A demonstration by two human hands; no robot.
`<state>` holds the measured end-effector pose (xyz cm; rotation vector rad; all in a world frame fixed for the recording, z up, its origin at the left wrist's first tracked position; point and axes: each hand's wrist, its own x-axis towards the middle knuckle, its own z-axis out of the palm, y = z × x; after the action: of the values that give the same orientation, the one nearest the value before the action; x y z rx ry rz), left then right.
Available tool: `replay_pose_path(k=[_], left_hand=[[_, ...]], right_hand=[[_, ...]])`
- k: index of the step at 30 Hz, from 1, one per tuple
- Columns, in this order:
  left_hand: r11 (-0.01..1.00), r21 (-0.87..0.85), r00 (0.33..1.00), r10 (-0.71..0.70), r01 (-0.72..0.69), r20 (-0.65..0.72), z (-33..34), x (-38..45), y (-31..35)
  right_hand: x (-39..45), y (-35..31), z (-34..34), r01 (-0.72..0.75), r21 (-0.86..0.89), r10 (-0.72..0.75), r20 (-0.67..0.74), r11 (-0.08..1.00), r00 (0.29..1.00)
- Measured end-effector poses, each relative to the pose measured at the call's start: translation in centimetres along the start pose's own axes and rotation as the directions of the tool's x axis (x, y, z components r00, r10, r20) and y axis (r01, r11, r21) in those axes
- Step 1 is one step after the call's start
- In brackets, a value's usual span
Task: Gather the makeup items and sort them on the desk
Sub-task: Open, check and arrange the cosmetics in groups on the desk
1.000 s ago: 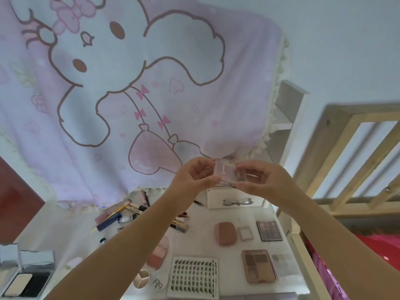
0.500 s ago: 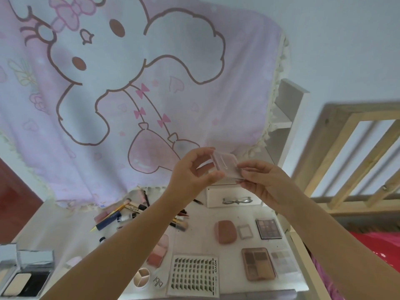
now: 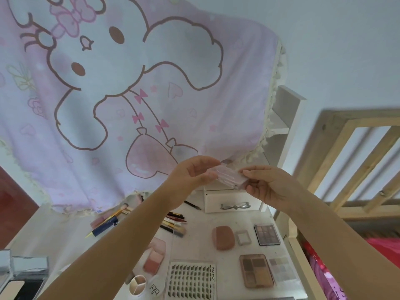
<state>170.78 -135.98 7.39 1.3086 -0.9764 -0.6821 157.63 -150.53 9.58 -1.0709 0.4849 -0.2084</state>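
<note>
Hands up in front of the curtain (image 3: 129, 94), both on one small clear compact (image 3: 225, 177) held above the desk (image 3: 194, 234). Left hand (image 3: 192, 173) pinches its left end, thumb under and fingers over. Right hand (image 3: 268, 185) pinches the right end between thumb and fingertips. Compact is tilted, looks pinkish and see-through; can't tell if its lid is open.

On the desk below: brown oval case (image 3: 223, 237), just right of it a small square pan (image 3: 243, 237), then a dark eyeshadow palette (image 3: 266, 234). Nearer row: lash tray (image 3: 190, 280), brown palette (image 3: 256, 270), pale clear palette (image 3: 282, 269) touching its right side. Blush compact (image 3: 154, 258) sits partly under the left forearm, round tri-colour pot (image 3: 137, 284) near the front edge. Pencils and brushes (image 3: 173, 221) lie in a loose pile at the back, with a blue pen (image 3: 104, 228) to their left. White drawer unit (image 3: 231, 201) stands at the back right, under the hands. Open black compact (image 3: 19, 284) with mirror at far left.
</note>
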Motion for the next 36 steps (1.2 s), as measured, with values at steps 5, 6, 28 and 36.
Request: replay_pose_path(k=[5,6,28,36], left_hand=[[0.993,-0.023,0.993,-0.112,0.113,0.029,0.2,0.1,0.2],[0.992,-0.020,0.993,-0.121,0.121,-0.003,0.4,0.2,0.1],[0.975,-0.182,0.983,-0.151,0.130,-0.108,0.9,-0.9,0.4],[0.954,-0.246,0.971,-0.206,0.172,-0.121,1.1,-1.2,0.3]], right_hand=[[0.5,0.2,0.5,-0.029,0.001,0.029,-0.047,1.000,0.998],[0.6,0.3,0.5,-0.006,-0.030,0.004,-0.052,1.000,0.999],[-1.0,1.4,1.8,0.313,-0.681,-0.375,0.061,0.662,0.925],[-1.0,2.8,0.2,0.513,-0.583,-0.554,0.125,0.629,0.823]])
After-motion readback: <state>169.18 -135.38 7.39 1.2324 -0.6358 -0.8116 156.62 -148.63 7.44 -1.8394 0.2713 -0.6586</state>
